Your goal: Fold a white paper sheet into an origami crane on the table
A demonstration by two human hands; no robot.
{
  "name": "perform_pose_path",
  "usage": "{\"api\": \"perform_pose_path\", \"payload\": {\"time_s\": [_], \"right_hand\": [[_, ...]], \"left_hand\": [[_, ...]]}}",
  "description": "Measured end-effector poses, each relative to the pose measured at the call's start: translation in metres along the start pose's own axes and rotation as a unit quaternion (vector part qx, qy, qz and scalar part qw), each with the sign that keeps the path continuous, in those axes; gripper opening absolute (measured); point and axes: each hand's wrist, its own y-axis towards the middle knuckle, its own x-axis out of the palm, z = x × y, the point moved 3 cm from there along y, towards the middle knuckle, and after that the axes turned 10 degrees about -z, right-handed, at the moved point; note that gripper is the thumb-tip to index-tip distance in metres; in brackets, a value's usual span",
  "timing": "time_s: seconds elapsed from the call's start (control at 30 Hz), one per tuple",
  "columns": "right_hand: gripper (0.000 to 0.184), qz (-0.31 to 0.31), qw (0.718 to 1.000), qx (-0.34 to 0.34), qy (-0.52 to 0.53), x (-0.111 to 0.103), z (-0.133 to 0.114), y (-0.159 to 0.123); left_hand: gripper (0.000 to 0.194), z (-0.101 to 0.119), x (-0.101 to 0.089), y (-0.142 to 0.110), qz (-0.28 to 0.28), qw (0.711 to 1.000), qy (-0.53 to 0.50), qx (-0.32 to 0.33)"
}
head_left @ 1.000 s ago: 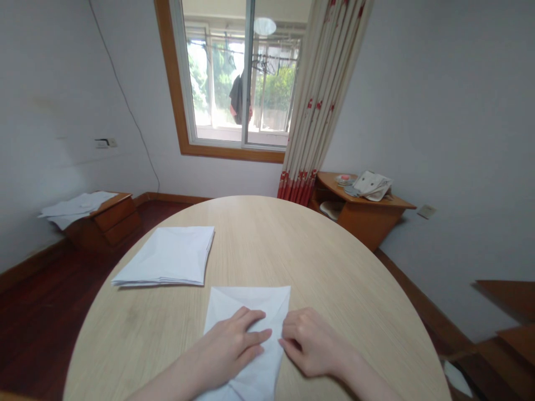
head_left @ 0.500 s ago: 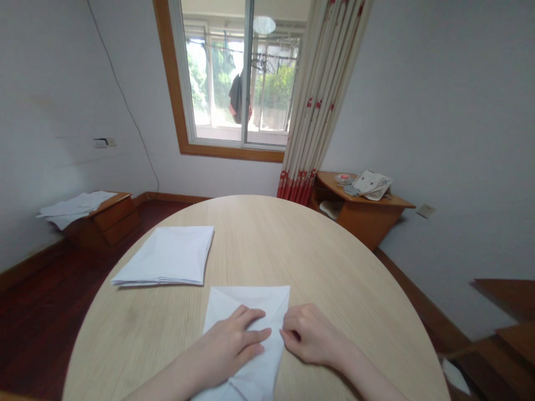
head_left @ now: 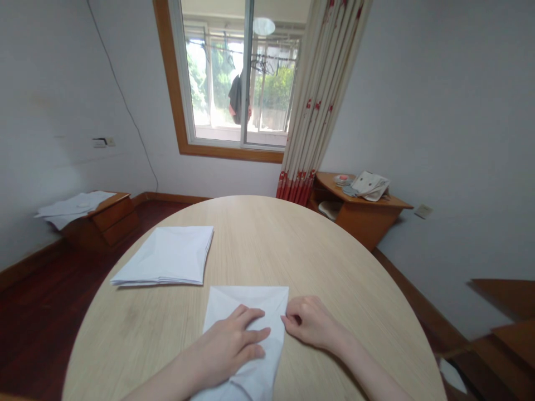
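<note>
A white sheet of folded paper (head_left: pixel 246 303) lies on the round wooden table (head_left: pixel 292 250) near its front edge. My left hand (head_left: pixel 232 345) rests flat on the sheet with its fingers stretched out, pressing it down. My right hand (head_left: pixel 311 323) sits at the sheet's right edge with the fingers curled in, fingertips pressing the paper's edge. A stack of white paper (head_left: pixel 167 256) lies farther back on the left of the table, apart from both hands.
A low wooden cabinet (head_left: pixel 106 217) with papers on it stands at the left wall. A corner shelf (head_left: pixel 363 206) with a bag and small items stands right of the curtain (head_left: pixel 317 100). A window is behind the table.
My right hand has slid a little away from me along the sheet's right edge. My left hand stays pressed on the paper.
</note>
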Motion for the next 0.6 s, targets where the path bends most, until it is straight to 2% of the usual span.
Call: {"api": "perform_pose_path", "payload": {"time_s": [0.2, 0.6], "right_hand": [[0.032, 0.006, 1.0, 0.03, -0.004, -0.001, 0.005, 0.003], [0.031, 0.027, 0.996, 0.079, -0.013, -0.001, 0.016, 0.011]], "left_hand": [[0.034, -0.005, 0.004, -0.001, 0.02, 1.0, -0.005, 0.016], [0.034, -0.006, 0.006, 0.0, 0.025, 1.0, -0.001, 0.019]]}}
